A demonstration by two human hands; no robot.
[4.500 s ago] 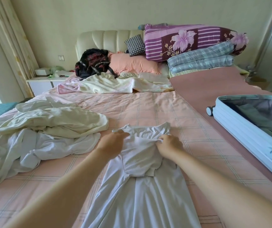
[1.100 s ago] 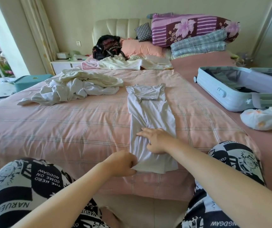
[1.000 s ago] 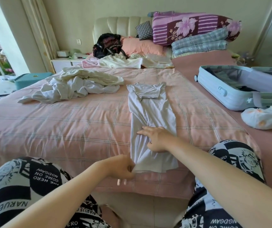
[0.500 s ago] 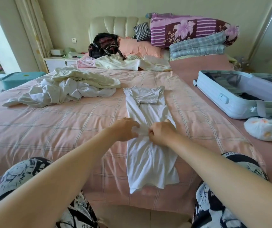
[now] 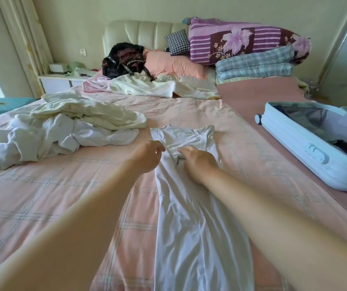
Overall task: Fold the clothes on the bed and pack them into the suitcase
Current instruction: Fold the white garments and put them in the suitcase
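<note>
Both hands gone from mid-length to the far end of the white garment (image 5: 191,217), a long strip mid-bed, its axis running from foot edge to headboard. Left hand (image 5: 147,157): curled at its left edge, grip unclear. Right hand (image 5: 198,163): fingers extended, resting on the cloth. Suitcase (image 5: 307,152): open at the bed's right edge, nearer the right hand

The suitcase (image 5: 307,152) runs off the right edge, so part of its inside is hidden. The white garment (image 5: 197,227) runs off the bottom edge. The left hand (image 5: 147,156) and right hand (image 5: 197,162) are blurry; whether they pinch the cloth is unclear.
</note>
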